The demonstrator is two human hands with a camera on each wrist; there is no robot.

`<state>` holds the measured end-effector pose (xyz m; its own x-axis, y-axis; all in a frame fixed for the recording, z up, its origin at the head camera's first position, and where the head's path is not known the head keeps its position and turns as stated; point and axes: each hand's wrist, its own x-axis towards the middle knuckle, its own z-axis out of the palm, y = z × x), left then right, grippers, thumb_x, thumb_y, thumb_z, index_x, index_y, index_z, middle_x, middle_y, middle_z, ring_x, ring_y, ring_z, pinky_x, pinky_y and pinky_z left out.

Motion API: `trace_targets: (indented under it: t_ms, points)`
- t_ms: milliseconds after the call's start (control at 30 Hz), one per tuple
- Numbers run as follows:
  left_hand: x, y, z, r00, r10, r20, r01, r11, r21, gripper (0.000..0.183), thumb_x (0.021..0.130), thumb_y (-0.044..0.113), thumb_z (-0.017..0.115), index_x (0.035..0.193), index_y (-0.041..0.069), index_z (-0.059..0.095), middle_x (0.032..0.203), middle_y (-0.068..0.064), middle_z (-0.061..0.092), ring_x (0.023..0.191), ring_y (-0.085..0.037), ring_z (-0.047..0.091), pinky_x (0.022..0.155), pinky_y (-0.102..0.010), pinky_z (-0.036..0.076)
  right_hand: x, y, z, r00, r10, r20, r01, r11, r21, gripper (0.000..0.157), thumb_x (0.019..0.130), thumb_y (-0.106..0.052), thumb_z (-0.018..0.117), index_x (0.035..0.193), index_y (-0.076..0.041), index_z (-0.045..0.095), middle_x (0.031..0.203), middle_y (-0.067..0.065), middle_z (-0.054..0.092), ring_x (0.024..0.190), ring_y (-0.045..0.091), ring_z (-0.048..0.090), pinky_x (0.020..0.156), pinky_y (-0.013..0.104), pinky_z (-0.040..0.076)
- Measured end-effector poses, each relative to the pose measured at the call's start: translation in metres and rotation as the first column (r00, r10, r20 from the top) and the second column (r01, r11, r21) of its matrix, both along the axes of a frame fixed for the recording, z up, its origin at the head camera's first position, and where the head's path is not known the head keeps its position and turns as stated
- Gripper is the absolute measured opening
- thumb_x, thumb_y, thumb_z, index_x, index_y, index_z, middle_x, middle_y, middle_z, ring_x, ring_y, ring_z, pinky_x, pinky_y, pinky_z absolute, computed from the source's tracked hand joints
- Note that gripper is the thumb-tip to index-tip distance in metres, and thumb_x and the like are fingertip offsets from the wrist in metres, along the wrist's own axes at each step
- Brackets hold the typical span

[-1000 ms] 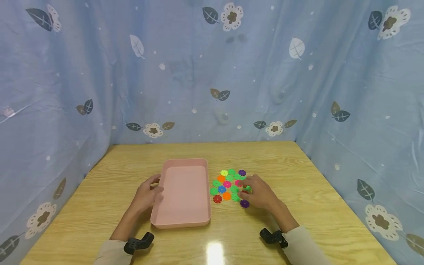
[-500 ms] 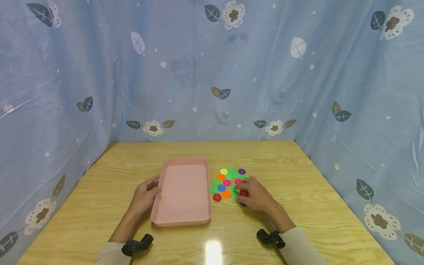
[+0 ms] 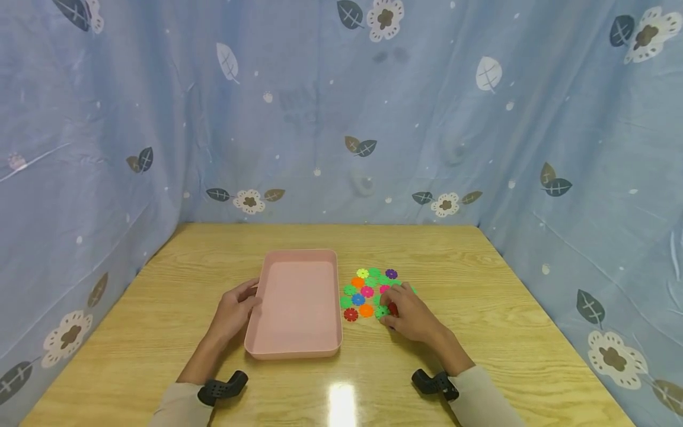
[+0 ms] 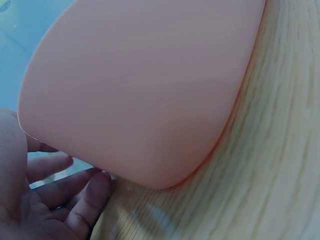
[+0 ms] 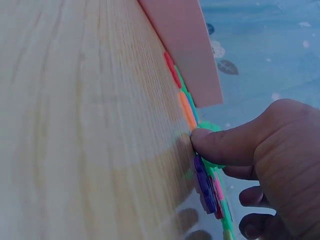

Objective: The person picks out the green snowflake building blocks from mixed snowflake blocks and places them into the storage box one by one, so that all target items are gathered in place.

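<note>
The right hand (image 3: 408,311) is nearly closed, pinching a green flower-shaped disc (image 3: 382,312) between thumb and finger. The left hand (image 3: 232,313), fingers loosely bent, touches the left wall of the pink rectangular tray (image 3: 296,305). The tray's flat floor is in view. On the desk (image 3: 432,255), right of the tray, lie flower-shaped discs: one yellow disc (image 3: 363,273), one blue disc (image 3: 358,299), two orange discs (image 3: 366,310), two pink discs (image 3: 367,292), two red discs (image 3: 350,314), and two purple discs (image 3: 391,274). Additional green discs (image 3: 370,281) overlap; their count is unclear.

The pink tray (image 4: 145,90) fills the middle, its curved edge bordering the wood-grained surface (image 4: 285,125). The left grip (image 4: 47,205), fingers loosely bent, lies at its lower-left edge; pale blue cloth (image 4: 17,45) shows upper left.
</note>
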<state>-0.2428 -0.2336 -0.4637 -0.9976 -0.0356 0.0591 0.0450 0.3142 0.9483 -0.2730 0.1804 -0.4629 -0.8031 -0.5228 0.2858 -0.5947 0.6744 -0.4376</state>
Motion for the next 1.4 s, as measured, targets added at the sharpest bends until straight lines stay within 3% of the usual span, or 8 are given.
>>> trace_targets:
  t_ms: [267,567,833,1167,1400]
  points:
    - [-0.001,0.000,-0.002,1.000,0.011,0.016,-0.011,1.000,-0.026,0.051,0.103,0.012,0.053,0.153,0.004,0.044,0.142,-0.027,0.054,0.122,-0.038,0.060,0.088,-0.028,0.057,0.001,0.001,-0.002,0.999,0.039,0.038,-0.037,0.998,-0.057,0.018,0.091,-0.004,0.074,0.095,-0.014,0.059,0.076,-0.008,0.047,0.077,0.013,0.040,0.068,0.028,0.038]
    - [-0.002,0.002,-0.007,1.000,0.000,0.018,0.000,1.000,-0.001,0.051,0.104,0.013,0.053,0.153,0.005,0.043,0.144,-0.027,0.052,0.124,-0.039,0.059,0.091,-0.032,0.057,-0.001,0.001,0.003,0.994,0.107,0.028,-0.101,0.980,-0.170,0.009,0.094,-0.001,0.069,0.097,-0.008,0.065,0.076,-0.006,0.056,0.064,0.005,0.045,0.058,0.024,0.045]
    - [-0.002,0.000,-0.005,1.000,0.000,0.011,0.000,1.000,0.006,0.050,0.103,0.011,0.052,0.152,0.003,0.044,0.142,-0.026,0.054,0.115,-0.035,0.064,0.084,-0.029,0.058,0.001,-0.010,0.014,0.992,0.104,0.072,-0.089,0.977,-0.192,0.018,0.097,0.002,0.060,0.112,-0.001,0.069,0.076,-0.004,0.057,0.061,0.006,0.044,0.058,0.024,0.045]
    - [-0.002,-0.006,0.000,0.999,-0.023,0.024,0.022,0.999,0.030,0.051,0.104,0.013,0.052,0.153,0.004,0.042,0.142,-0.026,0.055,0.104,-0.030,0.067,0.080,-0.028,0.059,-0.006,-0.041,0.039,0.982,0.158,-0.103,-0.180,0.946,-0.269,0.019,0.094,0.007,0.059,0.106,0.000,0.073,0.085,0.004,0.066,0.066,0.007,0.049,0.059,0.024,0.049]
    - [-0.002,-0.005,0.000,1.000,-0.010,0.023,0.010,1.000,-0.002,0.049,0.105,0.016,0.050,0.152,0.005,0.045,0.144,-0.022,0.055,0.115,-0.034,0.064,0.084,-0.028,0.057,-0.006,-0.070,0.049,0.971,0.215,-0.104,-0.236,0.935,-0.265,0.020,0.096,0.004,0.059,0.113,0.001,0.071,0.096,0.011,0.070,0.073,0.009,0.057,0.065,0.024,0.054]
